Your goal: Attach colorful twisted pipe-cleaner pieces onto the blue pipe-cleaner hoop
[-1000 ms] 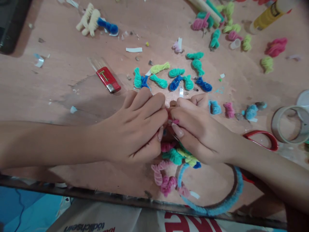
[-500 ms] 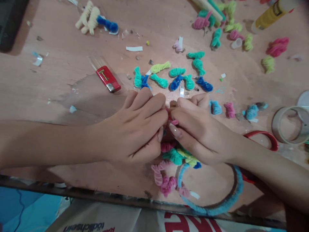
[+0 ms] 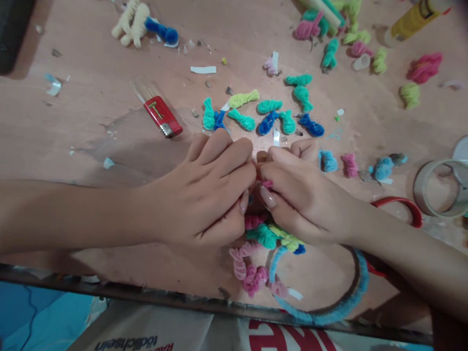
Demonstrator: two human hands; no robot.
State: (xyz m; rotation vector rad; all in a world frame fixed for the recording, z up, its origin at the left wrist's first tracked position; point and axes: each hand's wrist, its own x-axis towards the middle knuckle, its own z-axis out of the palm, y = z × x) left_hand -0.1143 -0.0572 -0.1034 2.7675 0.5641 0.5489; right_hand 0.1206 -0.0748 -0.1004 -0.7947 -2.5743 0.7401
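Observation:
My left hand and my right hand meet fingertip to fingertip at the table's middle. Both are closed, pinching a small pink pipe-cleaner piece between them; most of it is hidden by the fingers. Just below the hands lies a blue fuzzy headband with pink, teal and yellow-green twists clustered on its left end. Beyond the fingers lie several loose teal, blue and green pipe-cleaner twists.
A red lighter lies to the upper left of my hands. Red-handled scissors and a tape roll sit at the right. A yellow glue stick and more coloured twists lie far right. Paper scraps dot the wooden table.
The view has shifted slightly; both hands stay pinched together on the pink piece with only small finger movements.

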